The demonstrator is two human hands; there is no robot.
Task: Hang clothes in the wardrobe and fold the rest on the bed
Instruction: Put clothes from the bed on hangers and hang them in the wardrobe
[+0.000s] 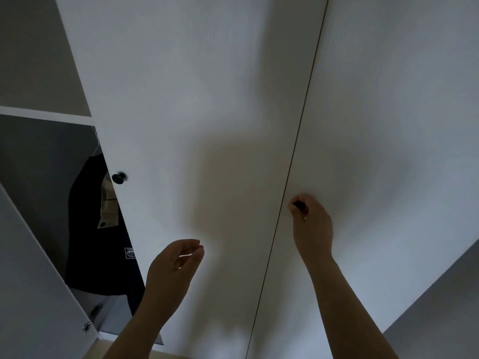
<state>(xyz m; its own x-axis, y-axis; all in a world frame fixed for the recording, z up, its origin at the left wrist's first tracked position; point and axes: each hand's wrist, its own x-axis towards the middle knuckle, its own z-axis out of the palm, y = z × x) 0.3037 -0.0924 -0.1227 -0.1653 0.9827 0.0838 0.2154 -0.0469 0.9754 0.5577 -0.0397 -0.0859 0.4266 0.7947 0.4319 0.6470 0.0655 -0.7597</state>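
Note:
A white wardrobe fills the view. My right hand [312,224] pinches a small black knob [299,204] on the right door [388,125], just right of the seam between two doors. My left hand [176,265] hovers in front of the middle door [194,99] with fingers loosely curled, holding nothing. That door carries another black knob [118,177] near its left edge. In the open compartment at the left hangs a dark garment [85,229] with a beige lining and a small label.
A white shelf [46,116] crosses the open compartment above the garment. An open door panel [31,281] stands at the lower left with a metal hinge [88,326]. A grey wall [440,307] shows at the lower right.

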